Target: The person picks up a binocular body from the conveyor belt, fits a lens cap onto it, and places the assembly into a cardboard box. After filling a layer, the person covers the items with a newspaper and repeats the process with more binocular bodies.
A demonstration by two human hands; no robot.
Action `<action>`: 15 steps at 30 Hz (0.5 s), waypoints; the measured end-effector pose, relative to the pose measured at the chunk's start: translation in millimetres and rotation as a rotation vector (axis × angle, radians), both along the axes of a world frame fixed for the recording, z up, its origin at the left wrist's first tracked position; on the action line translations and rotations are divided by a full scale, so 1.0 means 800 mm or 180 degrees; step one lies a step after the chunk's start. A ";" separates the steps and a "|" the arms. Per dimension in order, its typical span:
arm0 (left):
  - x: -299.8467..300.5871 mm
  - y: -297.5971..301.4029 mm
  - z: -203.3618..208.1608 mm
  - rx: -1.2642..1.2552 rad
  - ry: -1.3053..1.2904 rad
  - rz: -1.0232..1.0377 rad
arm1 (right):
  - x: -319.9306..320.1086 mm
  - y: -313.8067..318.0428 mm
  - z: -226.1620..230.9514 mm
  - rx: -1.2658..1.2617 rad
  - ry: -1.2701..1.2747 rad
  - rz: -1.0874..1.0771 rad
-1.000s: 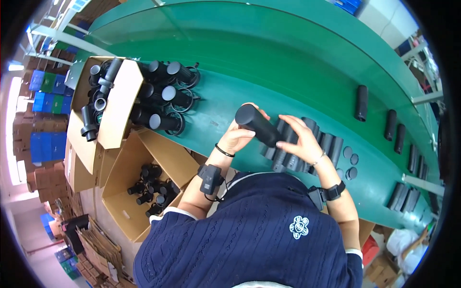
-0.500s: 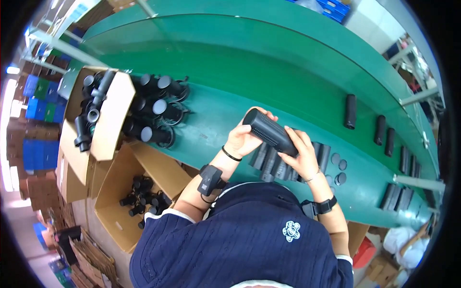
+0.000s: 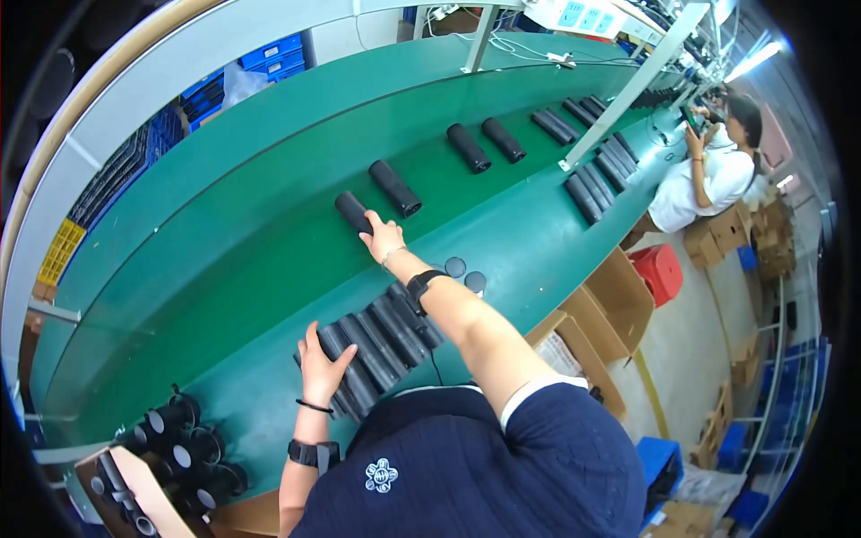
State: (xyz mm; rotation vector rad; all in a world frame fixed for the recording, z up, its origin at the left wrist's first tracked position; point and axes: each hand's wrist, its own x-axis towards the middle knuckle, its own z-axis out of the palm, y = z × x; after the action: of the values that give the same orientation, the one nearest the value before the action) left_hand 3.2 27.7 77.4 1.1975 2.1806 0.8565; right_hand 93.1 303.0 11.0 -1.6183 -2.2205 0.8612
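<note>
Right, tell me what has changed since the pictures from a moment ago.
The right hand has gone forward to a black tube on the green belt, touching its near end; the left hand has come down onto the row of tubes. The tube they held up together is no longer between them. The view has turned right. The round discs still lie beside the row.

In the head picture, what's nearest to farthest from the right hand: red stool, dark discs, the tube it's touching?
1. Black tube: touching the right hand.
2. Dark discs: right, on green table.
3. Red stool: far right, off the table.
</note>
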 end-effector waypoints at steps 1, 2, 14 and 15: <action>-0.004 0.003 -0.003 0.0039 0.0163 -0.0162 | 0.002 0.004 -0.016 0.0014 0.0032 -0.0043; -0.009 0.000 -0.003 0.0084 -0.0381 -0.0186 | 0.003 0.004 -0.033 0.0165 -0.0103 -0.0074; -0.010 -0.003 0.065 0.1732 -0.3083 0.0181 | 0.047 -0.146 0.121 -0.1719 0.1492 0.2907; -0.009 -0.003 0.064 0.1729 -0.2640 -0.0039 | 0.046 -0.154 0.117 -0.1301 0.1180 0.3162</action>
State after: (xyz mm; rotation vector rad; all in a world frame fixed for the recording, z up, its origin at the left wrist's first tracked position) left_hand -4.1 25.2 128.6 0.8303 1.2991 1.6476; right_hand 130.0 180.0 104.2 -0.2622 -2.6004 1.7537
